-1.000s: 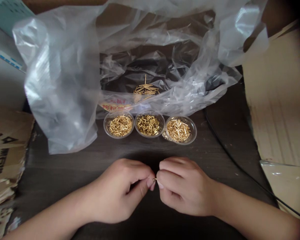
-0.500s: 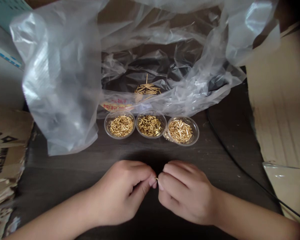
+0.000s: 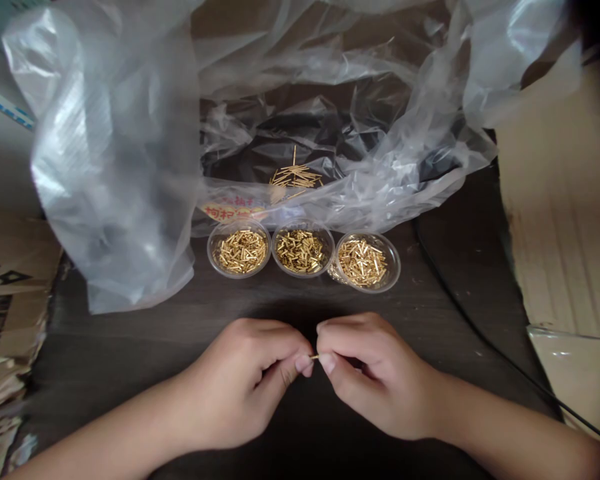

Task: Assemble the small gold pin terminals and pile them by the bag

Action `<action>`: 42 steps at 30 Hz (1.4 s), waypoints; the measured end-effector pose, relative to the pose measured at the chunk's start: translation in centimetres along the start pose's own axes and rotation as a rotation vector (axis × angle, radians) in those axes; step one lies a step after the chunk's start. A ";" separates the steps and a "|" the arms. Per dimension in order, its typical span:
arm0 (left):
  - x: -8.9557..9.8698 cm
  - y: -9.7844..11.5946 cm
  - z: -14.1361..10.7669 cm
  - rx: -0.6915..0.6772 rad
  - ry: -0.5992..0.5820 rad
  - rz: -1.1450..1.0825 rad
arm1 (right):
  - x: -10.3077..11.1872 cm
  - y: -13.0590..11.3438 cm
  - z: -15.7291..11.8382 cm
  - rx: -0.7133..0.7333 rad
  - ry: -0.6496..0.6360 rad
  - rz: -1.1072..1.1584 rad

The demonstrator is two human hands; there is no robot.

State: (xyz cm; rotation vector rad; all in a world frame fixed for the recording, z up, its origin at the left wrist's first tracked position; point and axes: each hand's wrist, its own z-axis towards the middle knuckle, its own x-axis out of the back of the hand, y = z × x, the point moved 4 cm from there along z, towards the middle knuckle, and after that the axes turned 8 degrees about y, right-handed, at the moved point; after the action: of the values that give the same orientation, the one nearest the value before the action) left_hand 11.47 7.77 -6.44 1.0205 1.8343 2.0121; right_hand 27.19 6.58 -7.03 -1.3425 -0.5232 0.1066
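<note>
A thin gold-coloured metal pin [image 3: 314, 357] spans the small gap between my two hands. My left hand [image 3: 257, 380] pinches one end of it between thumb and forefinger. The other end sits at the thumb and fingertips of my right hand [image 3: 380, 380], which are also closed in a pinch. Most of the pin is hidden by the fingers. Beyond the hands stand three round clear cups of small brass-coloured tube pieces: a left cup [image 3: 211, 257], a middle cup [image 3: 303, 273] and a right cup [image 3: 396, 270].
Behind the cups, a large clear plastic bag [image 3: 115, 167] spreads across the dark table [image 3: 145, 340]. Long gold pins [image 3: 300, 175] lie in a pile on it. A black cable [image 3: 460, 310] runs down the right side. Cardboard stands at the left [image 3: 15, 287] and right [image 3: 555, 233].
My right hand has turned and its thumb now shows, pressed to the fingertips. A little more of the pin shows between the hands. My left hand has barely moved.
</note>
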 end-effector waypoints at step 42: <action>0.1 -0.3 0.0 -0.055 -0.088 0.014 | 0.0 0.1 -0.6 0.030 -0.024 -0.030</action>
State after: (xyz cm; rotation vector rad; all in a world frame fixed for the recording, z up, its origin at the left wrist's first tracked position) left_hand 11.33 7.86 -6.71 1.0910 1.7221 1.9805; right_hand 27.43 6.09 -7.26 -1.3046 -0.5597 0.1060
